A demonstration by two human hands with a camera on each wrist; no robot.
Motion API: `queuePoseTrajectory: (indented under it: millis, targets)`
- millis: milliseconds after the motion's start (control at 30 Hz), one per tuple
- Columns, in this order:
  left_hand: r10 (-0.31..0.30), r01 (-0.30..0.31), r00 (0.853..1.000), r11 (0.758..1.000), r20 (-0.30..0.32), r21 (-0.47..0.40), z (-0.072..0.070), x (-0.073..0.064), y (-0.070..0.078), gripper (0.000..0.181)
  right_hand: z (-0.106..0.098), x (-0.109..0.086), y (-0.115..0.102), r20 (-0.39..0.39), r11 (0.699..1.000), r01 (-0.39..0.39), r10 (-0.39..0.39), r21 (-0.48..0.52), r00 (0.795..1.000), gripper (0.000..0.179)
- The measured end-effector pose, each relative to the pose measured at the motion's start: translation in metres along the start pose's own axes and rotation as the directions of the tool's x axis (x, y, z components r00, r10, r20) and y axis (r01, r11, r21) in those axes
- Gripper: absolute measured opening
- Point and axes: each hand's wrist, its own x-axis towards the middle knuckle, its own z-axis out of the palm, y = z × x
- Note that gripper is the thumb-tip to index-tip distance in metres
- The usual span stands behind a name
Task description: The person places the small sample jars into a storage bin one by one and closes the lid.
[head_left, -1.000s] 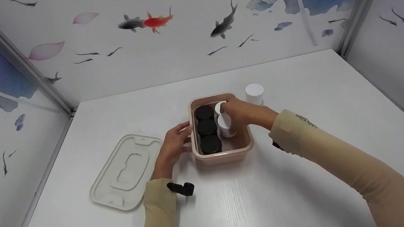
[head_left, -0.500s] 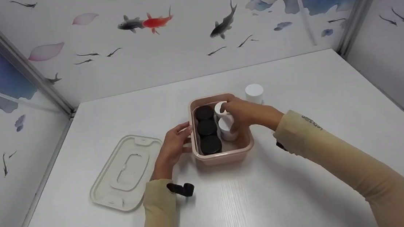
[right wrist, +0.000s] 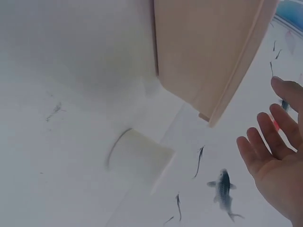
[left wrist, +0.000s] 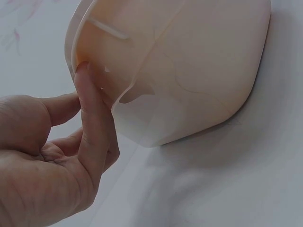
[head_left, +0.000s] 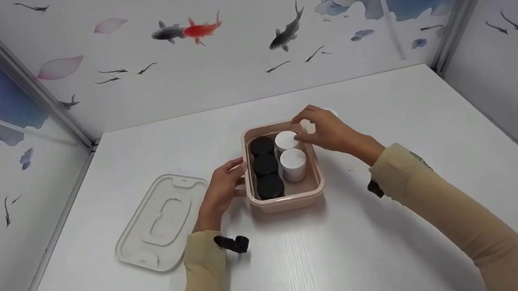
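Observation:
A pink box stands on the table with black-lidded jars in a row along its left side. Two white jars, a far one and a near one, stand upright beside them. My left hand touches the box's left outer wall near the rim, fingers fairly straight. Above the box's far right corner my right hand is raised with fingers spread, holding nothing; its thumb overlaps the far white jar in view. Another white jar stands outside the box, mostly hidden behind my right hand in the head view.
A pale, flat lid lies on the white table left of the box, partly behind my left wrist. Walls printed with fish enclose the table at the back and sides.
My right hand has let go of the near white jar, which now stands slightly nearer me, and lifted up and to the right. My left hand stays against the box.

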Motion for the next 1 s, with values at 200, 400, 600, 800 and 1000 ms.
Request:
queuePoseTrajectory:
  millis: [200,400,600,800,1000]
  targets:
    - [-0.013,0.014,1.000,1.000,-0.011,0.007,0.000,0.000,-0.001,0.044,0.008,-0.004,0.023,-0.193,0.997,-0.012,0.027,0.078,0.981,0.039]
    - [0.002,-0.002,1.000,1.000,0.007,-0.010,0.001,-0.001,0.000,0.044,0.007,-0.007,0.046,-0.280,0.972,-0.110,0.168,0.210,0.945,0.046]
    - [-0.003,0.003,1.000,1.000,0.009,-0.020,0.000,-0.001,-0.001,0.044,0.005,-0.004,0.064,-0.236,0.910,-0.258,0.342,0.325,0.910,0.061]
    - [-0.012,0.012,1.000,1.000,0.007,-0.025,0.000,0.001,-0.002,0.045,0.005,-0.004,0.080,-0.198,0.854,-0.349,0.446,0.386,0.873,0.071]
    - [-0.012,0.012,1.000,0.999,0.003,-0.030,0.000,0.002,-0.002,0.045,0.004,0.001,0.091,-0.116,0.784,-0.429,0.527,0.447,0.842,0.084]
